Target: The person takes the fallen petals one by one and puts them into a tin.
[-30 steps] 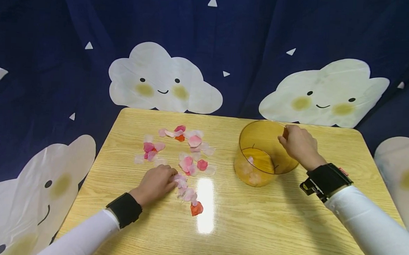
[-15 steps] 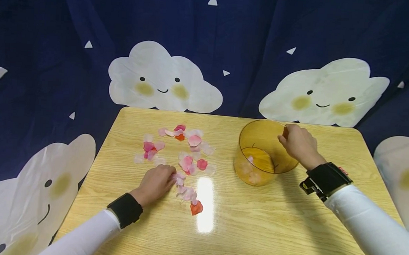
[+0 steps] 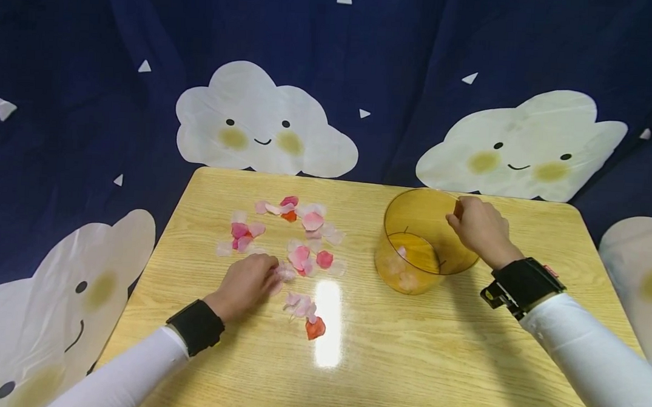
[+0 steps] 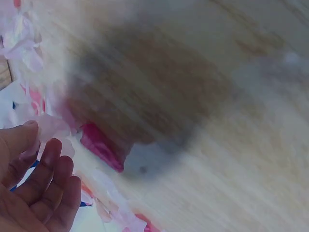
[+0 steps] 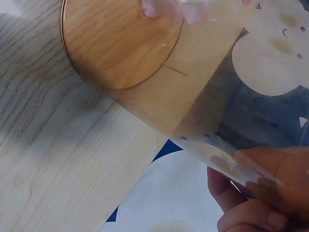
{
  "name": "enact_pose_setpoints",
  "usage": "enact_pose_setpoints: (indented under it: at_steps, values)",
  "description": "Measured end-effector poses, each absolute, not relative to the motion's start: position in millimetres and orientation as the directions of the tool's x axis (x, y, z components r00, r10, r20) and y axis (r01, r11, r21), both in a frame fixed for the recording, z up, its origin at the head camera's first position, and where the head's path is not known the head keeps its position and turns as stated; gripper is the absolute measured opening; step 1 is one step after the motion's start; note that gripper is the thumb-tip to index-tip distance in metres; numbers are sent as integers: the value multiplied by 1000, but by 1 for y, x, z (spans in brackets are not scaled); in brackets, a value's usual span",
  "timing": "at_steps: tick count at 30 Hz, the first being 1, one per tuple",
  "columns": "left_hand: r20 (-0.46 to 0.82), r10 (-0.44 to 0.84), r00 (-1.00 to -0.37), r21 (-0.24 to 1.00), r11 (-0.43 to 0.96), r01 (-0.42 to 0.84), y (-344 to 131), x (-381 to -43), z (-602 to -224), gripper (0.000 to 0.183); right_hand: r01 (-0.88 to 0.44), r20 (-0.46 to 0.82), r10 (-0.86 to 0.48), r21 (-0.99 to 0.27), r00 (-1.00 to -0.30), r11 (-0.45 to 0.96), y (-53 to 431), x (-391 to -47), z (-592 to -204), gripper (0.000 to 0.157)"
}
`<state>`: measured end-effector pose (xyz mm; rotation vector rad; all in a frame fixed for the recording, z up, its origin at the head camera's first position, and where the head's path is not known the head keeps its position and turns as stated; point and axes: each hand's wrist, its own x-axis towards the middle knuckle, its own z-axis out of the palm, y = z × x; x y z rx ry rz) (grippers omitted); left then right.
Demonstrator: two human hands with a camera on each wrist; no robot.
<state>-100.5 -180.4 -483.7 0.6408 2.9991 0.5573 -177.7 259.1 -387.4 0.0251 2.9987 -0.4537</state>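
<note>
Several pink, white and red petals point(image 3: 302, 239) lie scattered on the left half of a wooden table point(image 3: 406, 365). My left hand point(image 3: 248, 282) rests among them, and its thumb and forefinger lightly pinch a pale pink petal point(image 4: 50, 129). The left wrist view is blurred; a deep pink petal point(image 4: 101, 145) lies just past the fingers point(image 4: 46, 169). My right hand point(image 3: 478, 225) grips the far rim of a clear amber round container point(image 3: 413, 198), tilted toward the petals. A few pale petals point(image 3: 402, 273) lie inside it. In the right wrist view the container point(image 5: 145, 72) fills the frame above the right hand point(image 5: 256, 193).
A red petal point(image 3: 315, 327) lies nearest the front, beside a bright glare spot point(image 3: 328, 313). A dark blue backdrop with white cloud faces point(image 3: 263, 131) hangs behind and around the table. Both arms wear white sleeves and black wrist bands point(image 3: 521, 285).
My left hand has drawn slightly back and left, taking a pale petal away from the small heap near the glare. The right hand and container have stayed in place.
</note>
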Motion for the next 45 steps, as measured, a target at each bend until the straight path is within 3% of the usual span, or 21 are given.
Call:
enact_pose_setpoints:
  at_steps: [26,38,45]
  values:
    - [55,330,-942,436,841,320,-172,-112,-446,15,12,-106,-23,-310,-994,951,262,-176,-389,22]
    - [120,326,-938,458,820,344,-165,-118,-433,16,9,-102,-25,-315,-995,949,263,-176,-388,24]
    - [93,293,-951,526,797,297,-158,-120,-425,13,4,-96,-29,-320,-995,947,262,-177,-388,23]
